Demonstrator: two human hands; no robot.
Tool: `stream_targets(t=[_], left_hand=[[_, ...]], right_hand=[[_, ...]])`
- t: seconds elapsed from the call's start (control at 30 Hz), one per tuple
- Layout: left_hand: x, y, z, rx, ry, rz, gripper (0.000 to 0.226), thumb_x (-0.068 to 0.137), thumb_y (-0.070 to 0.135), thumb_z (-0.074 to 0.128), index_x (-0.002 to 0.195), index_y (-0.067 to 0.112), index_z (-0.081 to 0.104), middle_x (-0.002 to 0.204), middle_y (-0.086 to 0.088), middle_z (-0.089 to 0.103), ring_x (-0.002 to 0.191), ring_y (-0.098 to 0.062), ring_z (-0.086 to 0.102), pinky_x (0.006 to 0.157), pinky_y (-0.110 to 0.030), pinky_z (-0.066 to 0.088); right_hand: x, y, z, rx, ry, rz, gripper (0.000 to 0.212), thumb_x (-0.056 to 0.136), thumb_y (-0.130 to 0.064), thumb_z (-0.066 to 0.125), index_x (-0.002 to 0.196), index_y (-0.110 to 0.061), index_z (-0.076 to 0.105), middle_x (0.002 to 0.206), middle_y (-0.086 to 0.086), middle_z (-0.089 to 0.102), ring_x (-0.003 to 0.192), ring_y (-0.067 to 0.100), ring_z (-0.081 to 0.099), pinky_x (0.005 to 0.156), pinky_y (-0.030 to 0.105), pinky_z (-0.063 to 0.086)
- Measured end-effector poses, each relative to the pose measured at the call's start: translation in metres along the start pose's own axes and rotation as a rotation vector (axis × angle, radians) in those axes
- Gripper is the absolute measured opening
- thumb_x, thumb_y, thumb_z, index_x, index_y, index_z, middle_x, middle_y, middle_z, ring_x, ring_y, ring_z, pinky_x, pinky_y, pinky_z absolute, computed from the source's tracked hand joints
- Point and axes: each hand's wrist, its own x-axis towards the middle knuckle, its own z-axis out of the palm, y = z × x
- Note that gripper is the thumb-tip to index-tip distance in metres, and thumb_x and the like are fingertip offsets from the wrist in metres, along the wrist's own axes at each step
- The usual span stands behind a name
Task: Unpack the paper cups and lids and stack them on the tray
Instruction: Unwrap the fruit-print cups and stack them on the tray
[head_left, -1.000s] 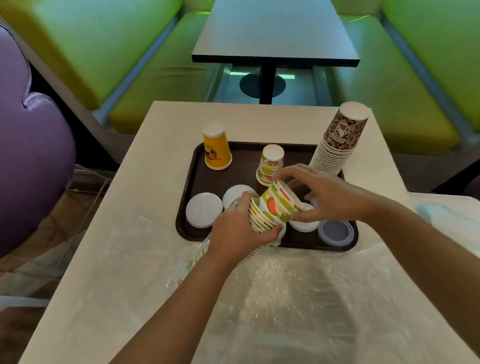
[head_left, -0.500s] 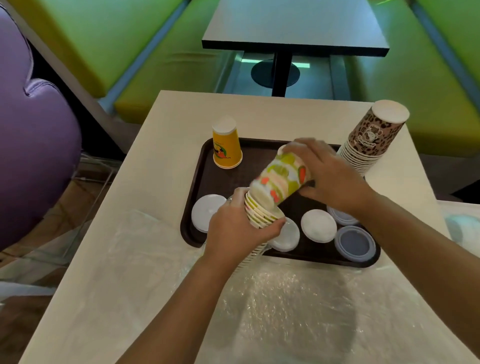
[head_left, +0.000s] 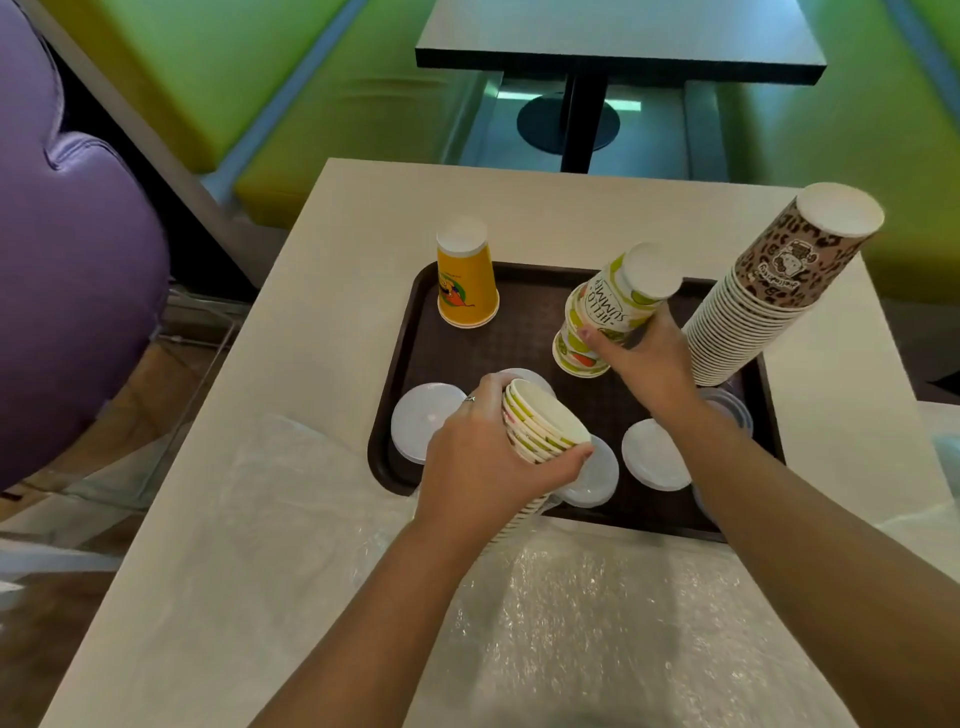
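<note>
A dark brown tray lies on the cream table. My right hand grips a green-and-white fruit-print cup, upside down and tilted over the small stack of like cups on the tray. My left hand holds a sleeve of nested fruit-print cups at the tray's near edge, mouths up and to the right. An upside-down yellow cup stands at the tray's far left. A tall leopard-print cup stack leans at the far right. White lids and a clear lid lie on the tray.
Crumpled clear plastic wrapping covers the near table. A purple seat is at left, green benches and a dark table stand beyond. The table's left edge drops to the floor.
My right hand pulled one fruit-print cup off the sleeve, turned it upside down and carried it away and right onto the tray's small stack. My left hand stayed put with the sleeve.
</note>
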Motion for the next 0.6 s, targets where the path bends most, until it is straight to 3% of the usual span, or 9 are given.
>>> stream_targets(t=[0.1, 0.23, 0.4, 0.5, 0.6], left_hand=[[0.0, 0.0, 0.0, 0.006, 0.001, 0.007, 0.072, 0.061, 0.058, 0.078, 0.12, 0.03, 0.046, 0.1, 0.016, 0.057, 0.093, -0.002, 0.055, 0.072, -0.016, 0.049], [0.0, 0.0, 0.001, 0.018, -0.002, 0.01, 0.073, 0.061, 0.059, 0.078, 0.12, 0.03, 0.046, 0.099, 0.018, 0.054, 0.092, -0.002, 0.054, 0.074, -0.016, 0.05], [0.0, 0.0, 0.002, 0.02, -0.006, 0.009, 0.073, 0.061, 0.059, 0.077, 0.12, 0.031, 0.045, 0.096, 0.021, 0.05, 0.088, 0.001, 0.053, 0.071, -0.009, 0.046], [0.0, 0.001, 0.002, 0.024, -0.008, 0.006, 0.074, 0.061, 0.061, 0.076, 0.12, 0.031, 0.045, 0.095, 0.023, 0.048, 0.085, 0.008, 0.051, 0.068, -0.005, 0.043], [0.0, 0.001, 0.001, 0.02, -0.004, 0.001, 0.075, 0.061, 0.06, 0.077, 0.122, 0.03, 0.045, 0.097, 0.021, 0.05, 0.088, 0.001, 0.052, 0.067, -0.004, 0.043]], right_hand=[[0.004, 0.012, 0.004, -0.059, -0.011, 0.007, 0.071, 0.067, -0.032, 0.083, 0.127, -0.015, 0.049, 0.125, 0.002, 0.059, 0.116, 0.017, 0.056, 0.099, 0.038, 0.047], [0.002, 0.025, 0.008, -0.181, -0.034, 0.026, 0.063, 0.067, -0.023, 0.084, 0.12, -0.008, 0.054, 0.122, 0.009, 0.06, 0.114, 0.021, 0.056, 0.089, 0.024, 0.042], [-0.002, 0.028, 0.011, -0.223, -0.013, 0.059, 0.06, 0.068, -0.021, 0.084, 0.118, -0.007, 0.055, 0.123, 0.01, 0.061, 0.115, 0.022, 0.056, 0.087, 0.021, 0.039], [-0.004, 0.026, 0.012, -0.219, -0.033, 0.095, 0.074, 0.067, -0.021, 0.084, 0.13, -0.008, 0.046, 0.132, 0.009, 0.054, 0.123, 0.022, 0.051, 0.095, 0.025, 0.039], [-0.018, 0.018, 0.01, -0.136, 0.039, 0.12, 0.1, 0.068, -0.024, 0.084, 0.147, -0.012, 0.023, 0.148, 0.01, 0.035, 0.136, 0.021, 0.035, 0.111, 0.036, 0.032]])
